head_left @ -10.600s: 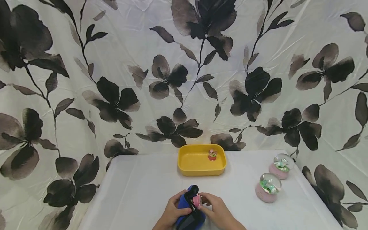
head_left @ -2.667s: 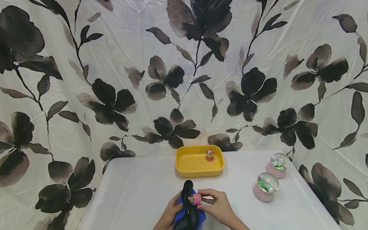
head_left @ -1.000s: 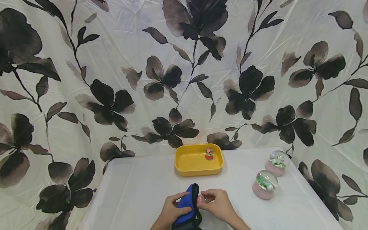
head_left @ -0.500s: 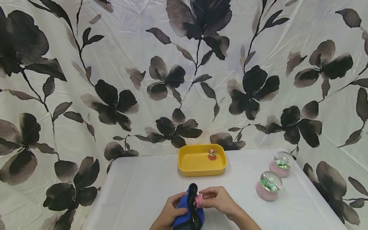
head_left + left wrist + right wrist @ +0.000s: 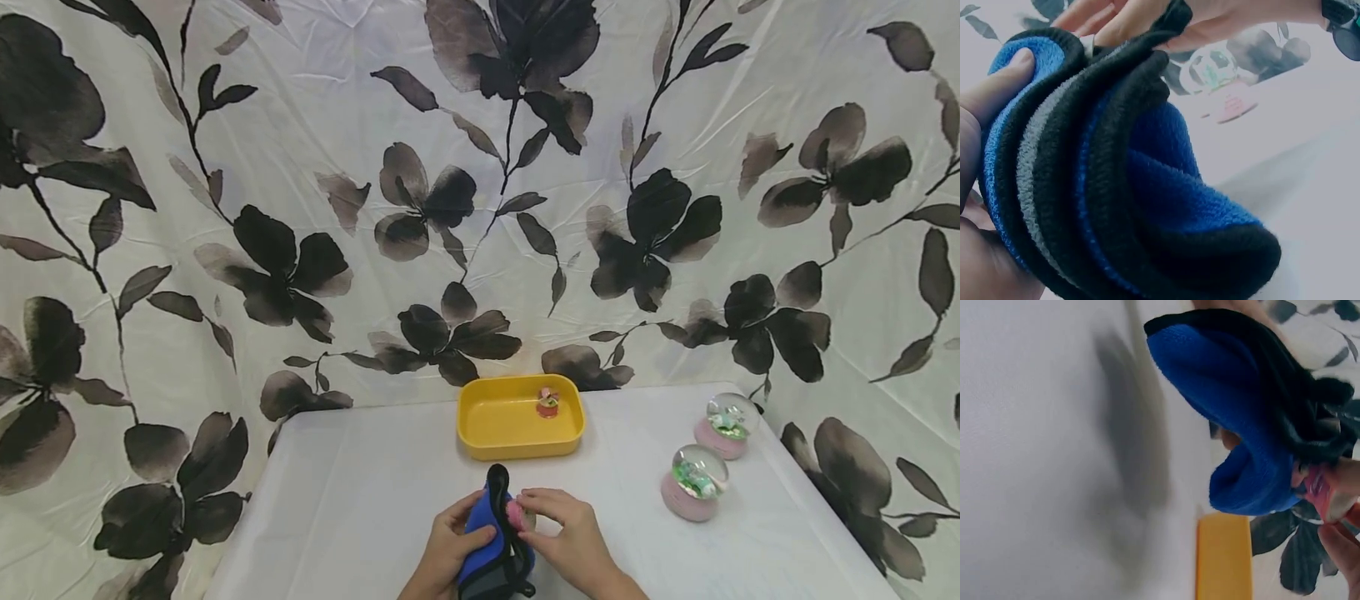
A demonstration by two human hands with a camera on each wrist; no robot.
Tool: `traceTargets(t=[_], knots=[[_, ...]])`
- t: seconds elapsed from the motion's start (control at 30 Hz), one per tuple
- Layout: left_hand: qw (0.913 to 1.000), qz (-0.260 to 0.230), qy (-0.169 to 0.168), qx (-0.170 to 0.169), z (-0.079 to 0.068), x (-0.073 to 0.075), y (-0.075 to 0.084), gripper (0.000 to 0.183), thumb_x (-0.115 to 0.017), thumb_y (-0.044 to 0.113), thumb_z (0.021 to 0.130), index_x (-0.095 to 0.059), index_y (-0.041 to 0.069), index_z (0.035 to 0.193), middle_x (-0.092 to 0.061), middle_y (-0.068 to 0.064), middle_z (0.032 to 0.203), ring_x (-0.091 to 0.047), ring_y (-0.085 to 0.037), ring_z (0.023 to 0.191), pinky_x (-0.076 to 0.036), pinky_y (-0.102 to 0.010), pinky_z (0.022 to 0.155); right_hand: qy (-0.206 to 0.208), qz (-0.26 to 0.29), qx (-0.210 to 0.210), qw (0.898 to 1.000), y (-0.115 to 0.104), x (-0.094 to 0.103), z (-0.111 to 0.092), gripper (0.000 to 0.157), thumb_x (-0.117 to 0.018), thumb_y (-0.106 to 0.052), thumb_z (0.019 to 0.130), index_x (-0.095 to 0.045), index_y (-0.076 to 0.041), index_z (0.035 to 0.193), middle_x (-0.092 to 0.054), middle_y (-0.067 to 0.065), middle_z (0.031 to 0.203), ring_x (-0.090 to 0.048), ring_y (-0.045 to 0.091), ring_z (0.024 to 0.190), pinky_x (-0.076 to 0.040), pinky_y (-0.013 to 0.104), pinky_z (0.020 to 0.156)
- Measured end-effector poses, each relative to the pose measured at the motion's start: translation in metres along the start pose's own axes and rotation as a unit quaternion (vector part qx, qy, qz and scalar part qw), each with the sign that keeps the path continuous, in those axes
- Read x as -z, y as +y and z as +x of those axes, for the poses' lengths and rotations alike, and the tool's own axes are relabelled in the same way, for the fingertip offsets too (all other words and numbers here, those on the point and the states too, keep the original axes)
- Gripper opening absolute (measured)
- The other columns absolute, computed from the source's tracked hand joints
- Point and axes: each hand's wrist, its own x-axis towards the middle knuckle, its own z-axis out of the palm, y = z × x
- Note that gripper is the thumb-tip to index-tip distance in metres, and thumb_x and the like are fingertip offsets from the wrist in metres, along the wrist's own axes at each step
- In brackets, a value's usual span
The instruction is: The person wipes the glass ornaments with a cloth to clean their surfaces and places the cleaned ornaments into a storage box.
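My left hand (image 5: 442, 550) grips a folded blue cloth (image 5: 480, 554) with black edging, low in the middle of the head view. Grey stripes show between the folds of this cloth (image 5: 1104, 187) in the left wrist view. Against the cloth's right side sits a small pink figurine (image 5: 517, 515), pinched between the thumb and fingers of my right hand (image 5: 573, 537). Seen from the right wrist, the figurine (image 5: 1317, 487) has a pale underside turned toward the fingers. Its other end is partly hidden by the cloth.
Behind the hands stands a yellow tray (image 5: 517, 450) with a small red-based figurine (image 5: 547, 404) in its right part. Two snow globes on pink bases, a nearer one (image 5: 692, 496) and a farther one (image 5: 723, 437), stand at the right. A floral curtain (image 5: 337, 108) hangs behind the white table.
Both hands stay over the same spot. The cloth's folds have shifted, and the pink figurine has turned in the right hand's fingers against it. The tray and snow globes have not moved.
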Motion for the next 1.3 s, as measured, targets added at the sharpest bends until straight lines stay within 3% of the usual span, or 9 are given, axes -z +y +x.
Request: traceTargets(t=[0.1,0.17,0.3,0.43,0.53,0.73,0.93,1.1,1.3], knots=[[0.9991,0.037,0.017,-0.007,0.001,0.001,0.001,0.057,-0.076,0.006,0.081,-0.054,-0.003,0.133,-0.056,-0.017,0.12,-0.063,-0.028,0.104,-0.051,-0.041,0.088,0.005,-0.112,0.116,0.987,-0.004,-0.003,0.002,0.048,-0.086,-0.001,0.068,-0.073,-0.012,0.112,-0.068,-0.002,0.113,-0.062,0.014,0.103,-0.052,0.028,0.084],[0.9977,0.061,0.027,-0.011,0.001,0.002,0.003,0.058,-0.078,0.007,0.08,-0.054,-0.003,0.132,-0.055,-0.017,0.121,-0.064,-0.029,0.102,-0.052,-0.041,0.086,-0.006,-0.15,0.159,0.976,-0.006,-0.005,0.005,0.049,-0.085,0.002,0.068,-0.072,-0.012,0.112,-0.067,-0.002,0.113,-0.061,0.013,0.103,-0.05,0.025,0.086],[0.9931,0.109,0.041,-0.014,-0.002,0.005,0.006,0.059,-0.079,0.012,0.08,-0.056,-0.002,0.132,-0.056,-0.016,0.124,-0.065,-0.027,0.099,-0.053,-0.038,0.083,-0.044,-0.161,0.166,0.972,-0.008,-0.003,0.011,0.044,-0.084,0.001,0.071,-0.072,-0.014,0.111,-0.067,-0.004,0.112,-0.06,0.009,0.103,-0.049,0.021,0.086],[0.9933,0.115,0.012,-0.003,-0.004,0.008,0.011,0.057,-0.078,0.012,0.081,-0.056,-0.002,0.132,-0.054,-0.016,0.126,-0.065,-0.028,0.099,-0.053,-0.038,0.083,-0.106,-0.087,0.08,0.987,-0.007,0.006,0.019,0.041,-0.084,-0.006,0.073,-0.072,-0.015,0.111,-0.067,-0.006,0.111,-0.061,0.008,0.102,-0.051,0.023,0.083],[0.994,0.106,-0.025,0.002,-0.005,0.01,0.014,0.054,-0.076,0.009,0.083,-0.056,-0.003,0.132,-0.054,-0.016,0.125,-0.064,-0.029,0.101,-0.053,-0.038,0.084,-0.155,0.013,-0.018,0.988,-0.006,0.016,0.026,0.039,-0.083,-0.012,0.076,-0.072,-0.015,0.113,-0.068,-0.005,0.11,-0.063,0.011,0.1,-0.053,0.025,0.081],[0.9938,0.067,-0.088,-0.015,-0.005,0.011,0.016,0.046,-0.074,0.01,0.085,-0.061,0.004,0.128,-0.057,-0.013,0.123,-0.058,-0.025,0.109,-0.048,-0.035,0.092,-0.167,0.177,-0.173,0.954,0.001,0.025,0.027,0.039,-0.081,-0.019,0.08,-0.069,-0.009,0.115,-0.068,0.005,0.11,-0.065,0.024,0.097,-0.055,0.031,0.078],[0.9952,-0.009,-0.093,-0.029,-0.005,0.009,0.005,0.04,-0.074,0.006,0.084,-0.063,0.013,0.122,-0.06,-0.009,0.121,-0.057,-0.022,0.112,-0.045,-0.037,0.097,-0.115,0.243,-0.231,0.935,0.006,0.017,0.01,0.044,-0.077,-0.015,0.083,-0.059,0.002,0.12,-0.063,0.013,0.11,-0.063,0.027,0.098,-0.054,0.03,0.077],[0.9974,0.004,-0.065,-0.031,-0.002,0.005,0.001,0.043,-0.073,0.005,0.085,-0.06,0.006,0.126,-0.058,-0.012,0.121,-0.057,-0.024,0.112,-0.046,-0.036,0.096,-0.085,0.208,-0.208,0.952,0.006,0.011,0.004,0.041,-0.079,-0.009,0.08,-0.057,0.003,0.113,-0.06,0.013,0.107,-0.062,0.026,0.097,-0.054,0.029,0.078],[0.9986,0.017,-0.042,-0.025,-0.002,0.0,0.001,0.048,-0.072,0.006,0.086,-0.056,0.002,0.131,-0.055,-0.012,0.12,-0.056,-0.024,0.11,-0.047,-0.036,0.094,-0.072,0.05,-0.111,0.99,0.006,0.004,0.002,0.037,-0.083,-0.012,0.076,-0.065,-0.012,0.108,-0.061,0.0,0.101,-0.061,0.014,0.092,-0.054,0.024,0.073]])
